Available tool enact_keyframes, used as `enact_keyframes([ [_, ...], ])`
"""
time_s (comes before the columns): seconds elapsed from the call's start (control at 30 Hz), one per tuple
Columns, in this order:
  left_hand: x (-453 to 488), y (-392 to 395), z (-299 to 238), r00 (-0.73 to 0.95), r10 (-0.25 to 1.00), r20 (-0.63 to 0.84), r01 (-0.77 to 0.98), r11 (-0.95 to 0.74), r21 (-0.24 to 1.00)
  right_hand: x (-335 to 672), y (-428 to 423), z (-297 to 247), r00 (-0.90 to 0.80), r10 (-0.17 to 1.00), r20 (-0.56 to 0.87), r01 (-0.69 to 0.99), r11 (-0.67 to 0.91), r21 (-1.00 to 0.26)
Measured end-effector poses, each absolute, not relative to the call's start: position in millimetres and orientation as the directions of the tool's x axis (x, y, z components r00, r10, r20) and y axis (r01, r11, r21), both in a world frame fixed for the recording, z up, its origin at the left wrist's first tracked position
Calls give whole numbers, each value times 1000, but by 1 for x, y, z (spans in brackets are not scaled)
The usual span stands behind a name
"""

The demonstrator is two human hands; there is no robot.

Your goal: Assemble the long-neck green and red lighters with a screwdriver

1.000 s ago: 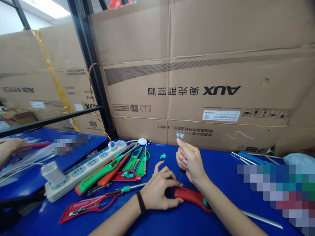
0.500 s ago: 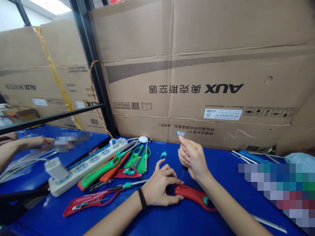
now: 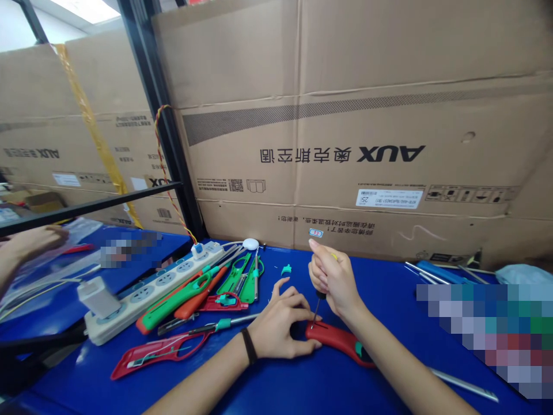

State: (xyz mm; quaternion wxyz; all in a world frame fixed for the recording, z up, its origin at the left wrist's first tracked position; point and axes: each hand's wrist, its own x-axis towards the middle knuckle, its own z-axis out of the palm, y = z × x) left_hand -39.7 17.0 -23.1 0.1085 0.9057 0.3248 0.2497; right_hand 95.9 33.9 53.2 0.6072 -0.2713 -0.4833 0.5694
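A red lighter casing (image 3: 339,341) with a green trigger lies on the blue tabletop, partly covered by my right forearm. The thumb and index finger of my left hand (image 3: 279,325) pinch its left end, while the other fingers curl loosely. My right hand (image 3: 334,279) is closed around a screwdriver (image 3: 318,306) with a black and yellow handle. Its shaft points down, with the tip at the casing's left end beside my left fingertips. Behind my hands lies a small green plastic piece (image 3: 286,269). An opened red lighter half (image 3: 159,354) with a wire and metal tube sits left of my left wrist.
A white power strip (image 3: 142,294) runs along the left, beside green and orange lighters (image 3: 177,305) and green casing halves (image 3: 242,279). Cardboard (image 3: 345,115) walls the back. A metal tube (image 3: 464,385) lies at right. Another person's hand (image 3: 38,242) is at far left.
Both hands keep their hold on the casing and screwdriver, and the right hand has shifted slightly. At far left, the other person's hand has moved left, exposing a red item.
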Motion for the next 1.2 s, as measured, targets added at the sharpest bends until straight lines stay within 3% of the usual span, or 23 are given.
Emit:
enact_keyframes([
  [0.17, -40, 17, -22, 668, 646, 370, 541, -763, 355, 96, 33, 53, -147, 946, 289, -436, 200, -877],
  [0.33, -40, 17, -21, 675, 643, 363, 534, -764, 361, 99, 28, 52, -320, 867, 382, -497, 189, -847],
  [0.47, -40, 16, -21, 670, 651, 357, 549, -758, 351, 102, 19, 47, -301, 838, 455, -267, 384, -884],
  [0.57, -40, 16, -22, 671, 649, 358, 555, -760, 337, 102, 13, 42, -191, 841, 506, -232, 462, -856],
  [0.63, -40, 16, -22, 674, 644, 362, 549, -765, 338, 102, 10, 38, -161, 867, 471, -259, 423, -868],
  [0.77, -40, 17, -22, 676, 642, 363, 532, -765, 363, 102, 9, 35, -302, 866, 398, -250, 331, -910],
  [1.0, -41, 17, -25, 668, 649, 364, 537, -759, 368, 102, 5, 39, -247, 840, 483, -230, 434, -871],
  [1.2, -40, 16, -22, 659, 660, 360, 546, -749, 374, 106, 7, 46, -319, 839, 441, -222, 386, -895],
])
